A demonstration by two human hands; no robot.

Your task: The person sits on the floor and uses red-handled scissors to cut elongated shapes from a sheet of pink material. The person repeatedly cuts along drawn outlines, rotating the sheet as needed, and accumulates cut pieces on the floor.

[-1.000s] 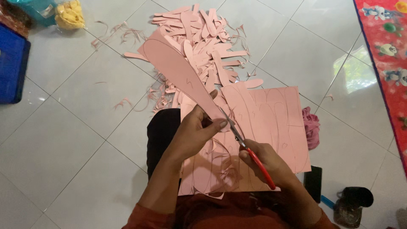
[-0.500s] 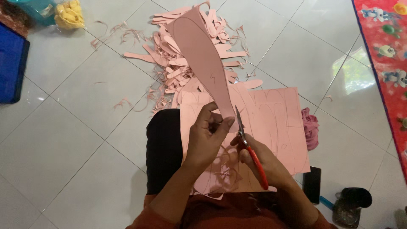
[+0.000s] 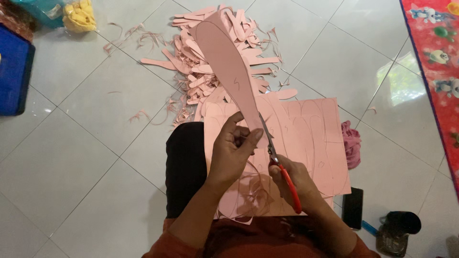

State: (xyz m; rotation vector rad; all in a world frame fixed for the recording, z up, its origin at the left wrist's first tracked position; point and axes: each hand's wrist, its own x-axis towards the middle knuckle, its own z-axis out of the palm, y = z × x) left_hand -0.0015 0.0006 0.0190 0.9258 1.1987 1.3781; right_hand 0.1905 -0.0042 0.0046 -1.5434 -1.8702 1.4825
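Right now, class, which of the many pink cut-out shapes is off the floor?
The long paddle-shaped piece pinched in the left hand, scissors at its edge. All other cut-outs lie heaped on the tiles.

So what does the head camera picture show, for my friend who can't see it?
A left hand holds up a long pink paper shape while the right hand cuts it with red scissors. Pink sheets and scraps lie on the white tiled floor.

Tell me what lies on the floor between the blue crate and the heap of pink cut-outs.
Head view: between the blue crate and the heap of pink cut-outs lie bare white floor tiles, with only a few thin pink trimmings.
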